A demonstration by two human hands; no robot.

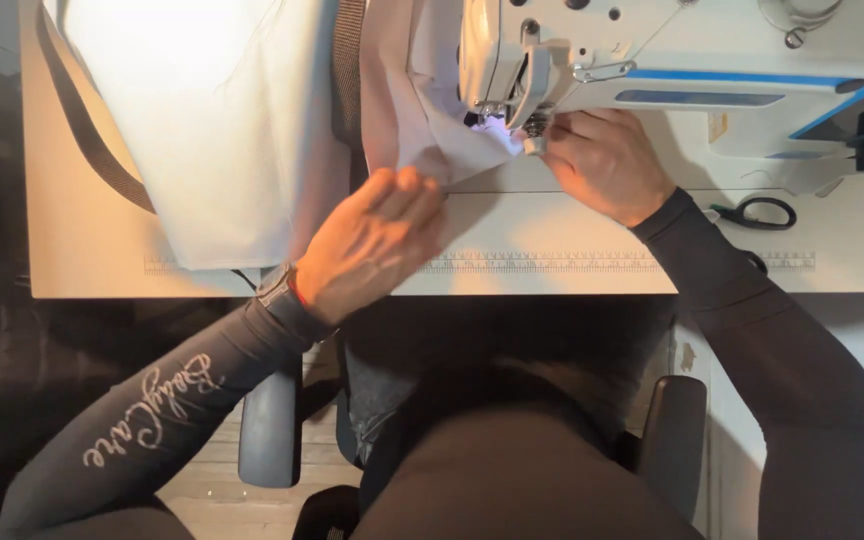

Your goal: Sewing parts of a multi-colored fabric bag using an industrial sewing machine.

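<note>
1. We see one sewing table (572, 270), its ruler strip partly covered.
2. One white sewing machine (652, 60), top cut off.
3. One white fabric (222, 130), overexposed, leading under the needle.
4. Left hand (372, 245) presses flat on the fabric, fingers together.
5. Right hand (602, 160) pinches fabric by the needle; fingertips hidden.
6. One pair of scissors (757, 212).

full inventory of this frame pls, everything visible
sewing machine: 1, white with blue trim, top right on the table
fabric: 1 piece, white, spread at top left and running under the needle
strap: 1, dark, along the fabric's left side
table: 1, cream, ruler printed near its front edge
scissors: 1, black handles, right of the hands
chair: 1, grey armrests, below the table
left hand: flat on the fabric's edge
right hand: at the needle, fingers on the fabric
</note>
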